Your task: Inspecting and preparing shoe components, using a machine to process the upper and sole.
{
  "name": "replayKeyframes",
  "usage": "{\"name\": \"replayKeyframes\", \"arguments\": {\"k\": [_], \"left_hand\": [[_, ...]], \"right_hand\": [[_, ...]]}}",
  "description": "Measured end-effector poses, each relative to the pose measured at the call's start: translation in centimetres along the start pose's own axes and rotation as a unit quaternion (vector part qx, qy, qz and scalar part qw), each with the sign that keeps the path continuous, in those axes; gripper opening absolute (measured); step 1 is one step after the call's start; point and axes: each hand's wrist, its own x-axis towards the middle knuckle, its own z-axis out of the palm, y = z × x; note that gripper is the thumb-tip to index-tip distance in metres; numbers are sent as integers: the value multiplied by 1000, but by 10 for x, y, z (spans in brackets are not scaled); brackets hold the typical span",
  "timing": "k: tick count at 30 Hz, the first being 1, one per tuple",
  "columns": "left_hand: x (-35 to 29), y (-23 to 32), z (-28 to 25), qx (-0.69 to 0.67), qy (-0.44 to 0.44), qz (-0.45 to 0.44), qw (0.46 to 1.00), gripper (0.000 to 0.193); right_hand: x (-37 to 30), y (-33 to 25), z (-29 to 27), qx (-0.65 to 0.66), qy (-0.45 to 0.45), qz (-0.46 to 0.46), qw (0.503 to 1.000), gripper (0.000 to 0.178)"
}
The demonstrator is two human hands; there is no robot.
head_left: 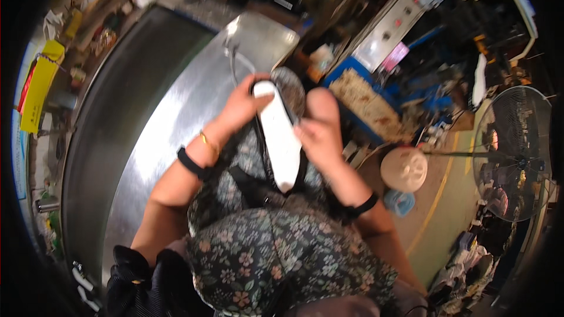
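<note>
A long white shoe bottom (275,129) with a dark rim, apparently part of a black shoe, points away from me over my lap. My left hand (242,105) grips its far left end, thumb laid across the white face and the fingers behind the edge. On the other side, my right hand (317,140) pinches the dark right rim near the middle; its fingers are slightly blurred. Whatever lies under the shoe is hidden. Beneath both arms is a dark floral apron (276,246).
On my left, a shiny metal table (158,135) runs beside a dark conveyor belt (132,53). A blue-framed machine (376,103) with a control panel (390,23) stands at the far right. Further right are a whitish round container (404,169), a light-blue tub (399,202) and a standing fan (517,155).
</note>
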Motion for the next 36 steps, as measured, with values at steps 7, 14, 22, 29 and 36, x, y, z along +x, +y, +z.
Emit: {"name": "replayKeyframes", "arguments": {"k": [7, 14, 22, 29, 36], "left_hand": [[-6, -39, 1, -88, -45, -74, 992, 42], [3, -29, -1, -16, -96, -69, 993, 45], [16, -16, -15, 7, -241, -72, 968, 52], [-13, -27, 18, 257, 169, -106, 945, 54], [-10, 9, -17, 640, -17, -10, 768, 41]], "right_hand": [[16, 7, 28, 149, -72, 368, 915, 71], [30, -32, 26, -528, -192, -24, 827, 39], [-10, 12, 15, -121, -94, -20, 988, 57], [32, -49, 39, -88, -48, 144, 984, 60], [36, -29, 82, -144, 6, 27, 989, 68]]}}
